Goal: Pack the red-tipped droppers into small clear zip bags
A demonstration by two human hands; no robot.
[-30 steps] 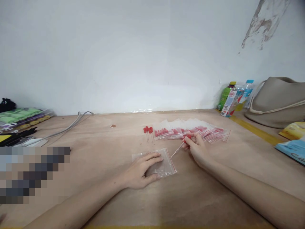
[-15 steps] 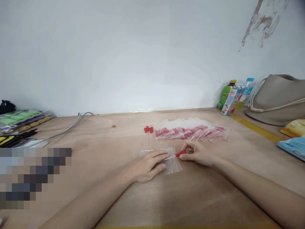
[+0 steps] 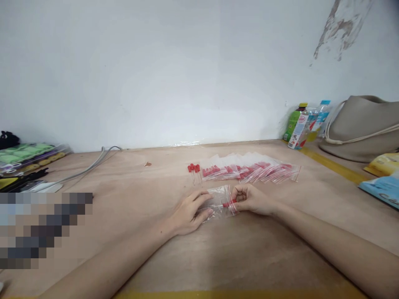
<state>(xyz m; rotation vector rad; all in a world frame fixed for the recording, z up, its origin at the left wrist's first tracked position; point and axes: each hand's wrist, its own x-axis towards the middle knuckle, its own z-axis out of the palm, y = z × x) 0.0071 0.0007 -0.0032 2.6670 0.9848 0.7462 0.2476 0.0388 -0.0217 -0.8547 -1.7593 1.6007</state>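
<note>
A clear zip bag (image 3: pixel 220 192) lies on the wooden table with its mouth toward the right. My left hand (image 3: pixel 190 212) rests over the bag's left part, fingers bent and thumb spread, holding it against the table. My right hand (image 3: pixel 249 200) pinches a red-headed piece with a thin metal shaft (image 3: pixel 229 204) at the bag's mouth. The shaft end points left, inside the bag, and the fingertips partly hide the red head. Just behind the bag are several similar red-headed pieces (image 3: pixel 193 167) in a small group, shafts toward me.
A fanned row of filled zip bags (image 3: pixel 249 168) lies behind my hands. Bottles (image 3: pixel 299 126), a grey-beige bag (image 3: pixel 361 128) and yellow and blue packets (image 3: pixel 380 189) stand at the right. A grey cable (image 3: pixel 90 168) and packaged green rolls (image 3: pixel 26 153) are at the left.
My right hand has moved slightly left, taking the red-headed piece from outside the bag's edge into its mouth. The bag's mouth now bulges, and my left hand has shifted slightly left.
</note>
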